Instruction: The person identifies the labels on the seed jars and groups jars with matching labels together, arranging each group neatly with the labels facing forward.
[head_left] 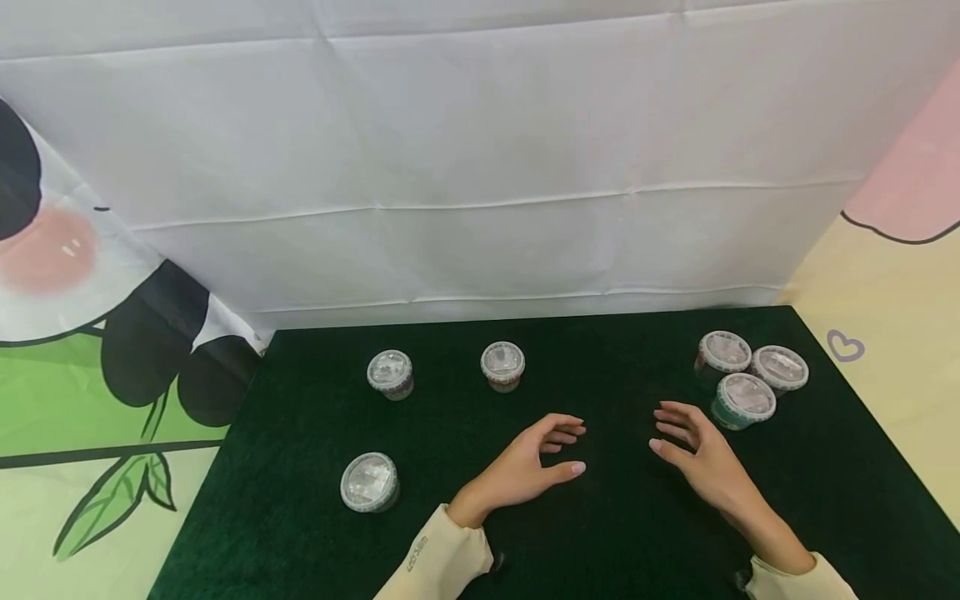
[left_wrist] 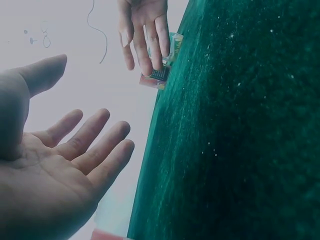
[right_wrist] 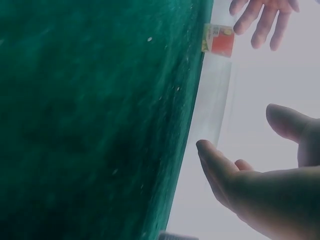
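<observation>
My left hand (head_left: 521, 468) hovers over the middle of the green table, fingers relaxed and thumb apart, holding nothing. Facing it from the right, my right hand (head_left: 705, 458) is likewise relaxed with nothing in it. Just beyond the right hand stand three lidded plastic cups grouped together: a teal-sided cup (head_left: 744, 400) nearest the fingers, a darker cup (head_left: 724, 352) behind it and another cup (head_left: 780, 368) to the right. On the left side, one cup (head_left: 370, 482) stands near, another (head_left: 390, 373) farther back, and a reddish-sided cup (head_left: 503, 365) stands at the back centre.
The dark green table covering (head_left: 300, 550) reaches back to a creased white cloth wall (head_left: 480, 167). Printed cloths with a cartoon figure (head_left: 82, 250) on the left and a heart (head_left: 846, 346) on the right flank the table.
</observation>
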